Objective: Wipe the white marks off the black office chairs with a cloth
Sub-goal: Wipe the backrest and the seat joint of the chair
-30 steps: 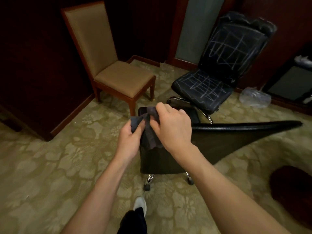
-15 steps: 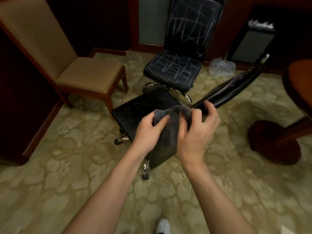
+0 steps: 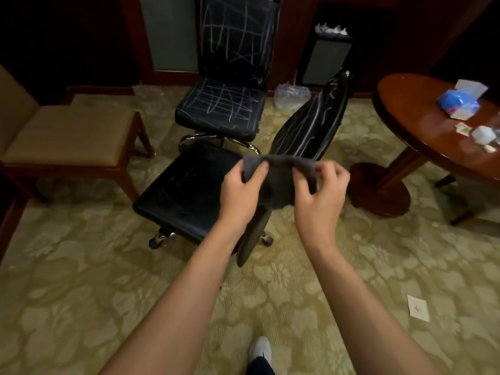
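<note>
Both hands are pinching the grey cloth by its top edge, left hand and right hand stretching it above the near black chair, while the far chair, covered in white scribbles, is standing just behind it

Grey cloth stretched above near black chair; far chair scribbled white.
</note>
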Available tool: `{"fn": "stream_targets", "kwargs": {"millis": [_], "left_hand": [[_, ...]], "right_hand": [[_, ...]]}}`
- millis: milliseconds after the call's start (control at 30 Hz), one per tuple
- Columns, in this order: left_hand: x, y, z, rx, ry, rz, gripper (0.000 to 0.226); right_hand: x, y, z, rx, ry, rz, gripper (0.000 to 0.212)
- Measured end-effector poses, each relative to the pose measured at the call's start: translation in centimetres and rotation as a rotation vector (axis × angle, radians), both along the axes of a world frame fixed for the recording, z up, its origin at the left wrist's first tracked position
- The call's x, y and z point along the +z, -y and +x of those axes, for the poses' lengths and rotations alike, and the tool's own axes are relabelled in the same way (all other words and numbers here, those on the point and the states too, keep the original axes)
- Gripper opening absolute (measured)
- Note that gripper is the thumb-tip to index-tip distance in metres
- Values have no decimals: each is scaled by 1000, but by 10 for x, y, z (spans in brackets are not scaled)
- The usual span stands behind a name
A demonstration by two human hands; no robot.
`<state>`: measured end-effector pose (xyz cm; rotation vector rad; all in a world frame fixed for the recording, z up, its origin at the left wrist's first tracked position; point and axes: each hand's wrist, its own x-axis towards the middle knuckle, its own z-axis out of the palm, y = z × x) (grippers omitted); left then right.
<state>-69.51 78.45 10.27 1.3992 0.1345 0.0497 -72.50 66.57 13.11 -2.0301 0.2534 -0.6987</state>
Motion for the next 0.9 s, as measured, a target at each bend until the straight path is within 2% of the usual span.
{"fn": "stream_targets", "kwargs": {"millis": [67,200,400,467,567,667,800,900], "left_hand": [[12,13,17,-16,-2,17,9],[-5,34,26,-112,-65,236,15],[-51,32,4,-5,-155,178,22],[-49,31,9,-23,-146,154,15],[-22,39,37,-33,-30,190,2],[0,54,58,-82,72,277,8],[-18,69,43,-39,28,239,11],[-30,76,32,30,18,221,7]], "right_hand": [[9,2,17,-68,-40,22,13],[-3,9,29,-94,-77,8,17],[-37,13,2,42,-82,-52,22],[-42,18,2,40,-77,-84,19],[-27,28,16,-10,-15,-109,19],[-8,40,39,-112,9,-60,20],[-14,49,52,-111,-32,-103,16],[-21,52,49,-82,6,-109,17]]}}
